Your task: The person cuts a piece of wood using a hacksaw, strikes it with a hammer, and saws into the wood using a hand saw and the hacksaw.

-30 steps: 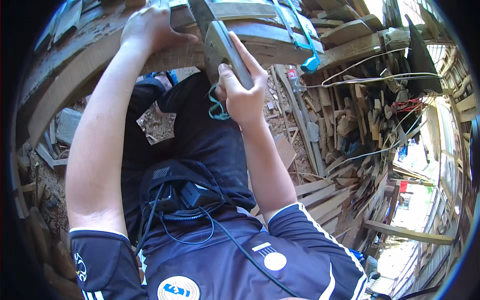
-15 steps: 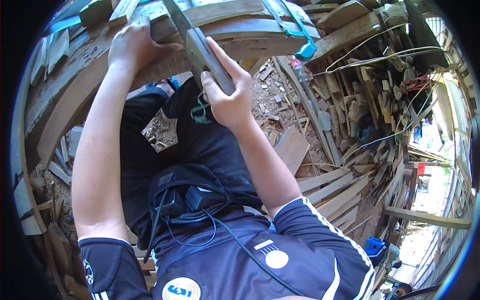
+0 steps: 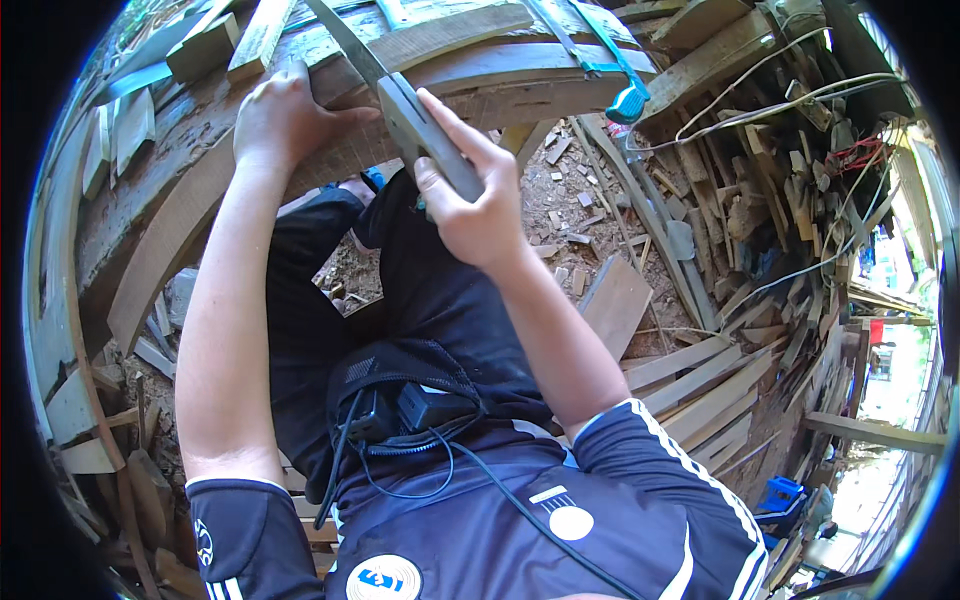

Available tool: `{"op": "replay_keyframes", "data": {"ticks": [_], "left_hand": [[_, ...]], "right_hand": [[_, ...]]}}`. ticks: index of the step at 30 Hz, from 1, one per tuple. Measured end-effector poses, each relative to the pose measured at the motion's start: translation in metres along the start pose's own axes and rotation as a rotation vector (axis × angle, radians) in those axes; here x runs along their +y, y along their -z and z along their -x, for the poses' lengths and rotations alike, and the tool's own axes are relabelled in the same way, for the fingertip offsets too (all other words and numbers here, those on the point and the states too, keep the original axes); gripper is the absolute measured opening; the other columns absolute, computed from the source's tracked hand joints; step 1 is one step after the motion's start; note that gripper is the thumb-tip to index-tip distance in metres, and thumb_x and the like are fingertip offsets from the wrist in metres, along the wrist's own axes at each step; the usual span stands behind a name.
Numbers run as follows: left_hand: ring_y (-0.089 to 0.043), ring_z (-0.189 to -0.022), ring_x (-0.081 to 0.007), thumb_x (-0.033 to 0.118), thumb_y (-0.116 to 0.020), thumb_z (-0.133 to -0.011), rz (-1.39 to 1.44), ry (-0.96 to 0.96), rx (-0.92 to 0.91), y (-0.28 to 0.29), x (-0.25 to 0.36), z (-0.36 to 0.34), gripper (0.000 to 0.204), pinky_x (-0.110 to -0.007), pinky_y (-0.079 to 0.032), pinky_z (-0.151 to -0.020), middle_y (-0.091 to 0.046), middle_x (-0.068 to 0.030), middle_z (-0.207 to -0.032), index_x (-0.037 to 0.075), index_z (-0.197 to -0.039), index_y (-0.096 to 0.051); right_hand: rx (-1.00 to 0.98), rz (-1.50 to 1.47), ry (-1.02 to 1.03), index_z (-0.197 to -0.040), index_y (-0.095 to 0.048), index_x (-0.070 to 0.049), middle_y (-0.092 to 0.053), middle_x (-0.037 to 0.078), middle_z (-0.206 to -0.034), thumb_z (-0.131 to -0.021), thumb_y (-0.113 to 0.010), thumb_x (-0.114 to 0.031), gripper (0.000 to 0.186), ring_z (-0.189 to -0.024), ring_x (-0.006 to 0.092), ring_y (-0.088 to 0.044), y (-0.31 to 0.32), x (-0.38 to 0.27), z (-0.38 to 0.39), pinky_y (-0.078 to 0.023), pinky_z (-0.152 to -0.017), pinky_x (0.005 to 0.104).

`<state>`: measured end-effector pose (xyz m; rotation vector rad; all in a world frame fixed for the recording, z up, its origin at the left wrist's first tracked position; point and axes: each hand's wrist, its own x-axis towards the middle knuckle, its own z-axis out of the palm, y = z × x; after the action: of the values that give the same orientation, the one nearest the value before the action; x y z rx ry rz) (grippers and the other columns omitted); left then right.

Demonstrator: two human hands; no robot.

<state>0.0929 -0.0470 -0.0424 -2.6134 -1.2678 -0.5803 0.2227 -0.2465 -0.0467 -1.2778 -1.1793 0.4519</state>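
Note:
My right hand [image 3: 475, 205] is closed around the grey wooden handle [image 3: 425, 130] of a handsaw. The saw's narrow metal blade [image 3: 345, 40] points up and left over the workbench, and its far end runs to the picture's upper edge. Beside the blade, my left hand [image 3: 280, 125] grips a curved wooden board [image 3: 470, 70] at the bench edge, its thumb stretched toward the saw. Some of the left fingers are hidden over the wood. How deep the blade sits in the wood, I cannot tell.
A teal-handled saw-like tool [image 3: 628, 100] overhangs the bench on the right. Wood offcuts [image 3: 255, 40] lie at the upper left. Planks [image 3: 700, 385] and heaped scrap wood [image 3: 770, 190] with loose wires stand to the right. Chips litter the ground [image 3: 570, 190].
The whole view has shifted slightly, so things sit farther right. Both hands show a little lower, with the saw still in my right hand. The green string by the handle is now mostly hidden.

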Motion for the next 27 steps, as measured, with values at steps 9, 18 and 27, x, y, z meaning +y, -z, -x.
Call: {"op": "replay_keyframes", "data": {"ticks": [9,18,27], "left_hand": [[-0.07,-0.107,-0.0381,0.088,-0.065,-0.068,-0.014,-0.039,-0.083,0.003,0.006,-0.005,0.103,-0.045,-0.056,-0.093,-0.071,-0.0268,-0.109,-0.006,-0.111,-0.065],[-0.073,-0.098,-0.0361,0.089,-0.066,-0.065,0.003,-0.001,-0.05,-0.003,0.001,-0.003,0.104,-0.043,-0.059,-0.089,-0.074,-0.0239,-0.102,-0.004,-0.112,-0.067],[-0.07,-0.109,-0.0365,0.09,-0.064,-0.066,-0.004,-0.035,-0.044,0.005,-0.004,0.003,0.11,-0.044,-0.055,-0.099,-0.072,-0.0267,-0.11,-0.008,-0.117,-0.065]], "right_hand": [[-0.039,-0.058,-0.297,-0.148,-0.046,0.007,-0.059,0.026,-0.14,-0.084,-0.055,0.008,0.064,-0.128,0.0263,-0.06,0.067,-0.058,0.128,-0.044,-0.108,0.0325],[-0.061,0.046,-0.107,-0.146,-0.052,0.002,-0.07,0.017,-0.115,-0.089,-0.058,0.0,0.058,-0.093,0.0134,-0.062,0.019,-0.03,0.019,-0.05,-0.085,0.0287],[-0.074,0.072,-0.124,-0.151,-0.044,0.002,-0.066,0.011,-0.092,-0.092,-0.054,0.005,0.06,-0.06,0.0061,-0.054,0.019,-0.022,0.046,-0.044,-0.054,0.0211]]}}
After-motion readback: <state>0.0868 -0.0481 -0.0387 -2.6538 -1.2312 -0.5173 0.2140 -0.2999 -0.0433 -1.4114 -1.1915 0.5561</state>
